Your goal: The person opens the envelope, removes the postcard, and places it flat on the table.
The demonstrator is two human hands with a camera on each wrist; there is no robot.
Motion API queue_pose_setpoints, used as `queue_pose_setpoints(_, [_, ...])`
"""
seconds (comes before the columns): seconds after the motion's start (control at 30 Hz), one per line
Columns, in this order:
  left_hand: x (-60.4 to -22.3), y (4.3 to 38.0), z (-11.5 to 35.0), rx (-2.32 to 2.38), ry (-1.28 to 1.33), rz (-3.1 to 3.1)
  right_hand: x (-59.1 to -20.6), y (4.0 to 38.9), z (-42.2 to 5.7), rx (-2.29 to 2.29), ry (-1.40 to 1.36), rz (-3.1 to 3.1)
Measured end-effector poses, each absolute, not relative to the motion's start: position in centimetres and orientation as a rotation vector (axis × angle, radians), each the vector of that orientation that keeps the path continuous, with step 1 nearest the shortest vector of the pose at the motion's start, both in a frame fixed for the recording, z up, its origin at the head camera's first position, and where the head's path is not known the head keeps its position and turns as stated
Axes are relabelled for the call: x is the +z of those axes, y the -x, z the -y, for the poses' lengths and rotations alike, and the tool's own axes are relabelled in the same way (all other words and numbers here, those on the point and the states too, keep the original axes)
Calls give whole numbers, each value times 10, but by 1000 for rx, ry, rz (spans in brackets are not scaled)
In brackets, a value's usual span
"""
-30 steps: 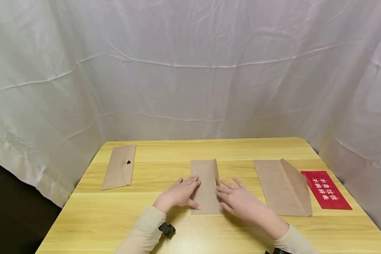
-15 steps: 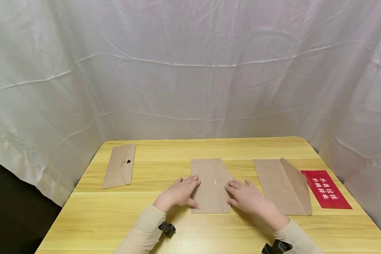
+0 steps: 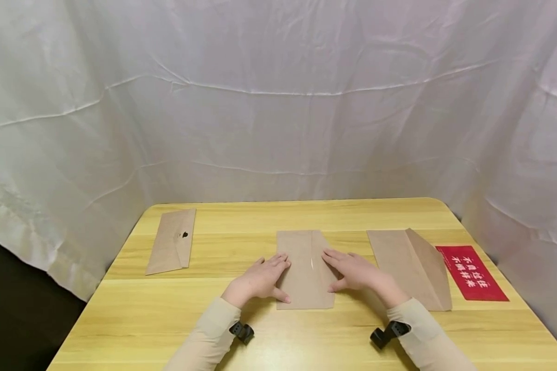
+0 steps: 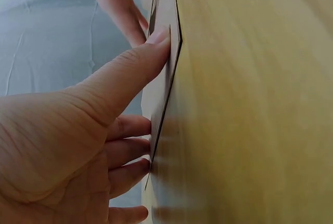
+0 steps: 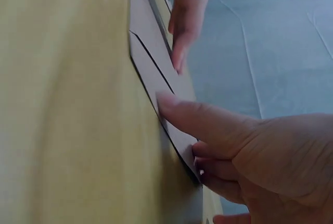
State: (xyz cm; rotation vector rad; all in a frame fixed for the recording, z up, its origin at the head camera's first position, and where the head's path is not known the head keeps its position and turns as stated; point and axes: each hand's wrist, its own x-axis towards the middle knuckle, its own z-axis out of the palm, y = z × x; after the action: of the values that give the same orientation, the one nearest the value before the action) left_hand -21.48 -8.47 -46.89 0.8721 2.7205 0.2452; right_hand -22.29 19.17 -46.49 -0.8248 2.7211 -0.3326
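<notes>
A left hand (image 3: 260,282) and a right hand (image 3: 357,273) rest on a flat, brown paper envelope (image 3: 297,288)

The envelope lies on the yellow, wood-patterned table (image 3: 301,342), about halfway between its left and right edges. Its unfolded, brown paper flap (image 3: 322,273) points to the right edge of the table. A thin, shiny white streak shows by the fold.

The left hand is spread, thumb apart from the fingers, and touches the envelope's left side. The right hand is spread too, with its fingertips and thumb on the flap. The hands do not touch each other. I cannot tell how hard they push.

A beige cloth sleeve covers each arm, and a small black gadget sits at each wrist.

Near the table's back left corner lies a brown paper envelope with a small black mark (image 3: 170,245); its flap is down. On the right part of the table lies a wide brown paper envelope (image 3: 396,268), its flap turned to the right. Just beside it, close to the table's right edge, is a flat red card with white writing (image 3: 485,291). I cannot tell if they touch. A pale, wrinkly cloth curtain (image 3: 278,139) hangs behind the back edge.
</notes>
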Motion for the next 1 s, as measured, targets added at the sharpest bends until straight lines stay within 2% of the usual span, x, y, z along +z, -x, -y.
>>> queue_pose_setpoints(0.33, [-461, 213, 77, 144, -909, -2738, -464, 241, -189, -324, 869, -2652])
queue_pose_setpoints(0.73, [-461, 210, 45, -28, -1340, -2724, -472, 242, -197, -389, 920, -2632])
queue_pose_setpoints(1.0, [-456, 210, 27, 25, -1402, -2733, -476, 244, -200, -405, 923, -2638])
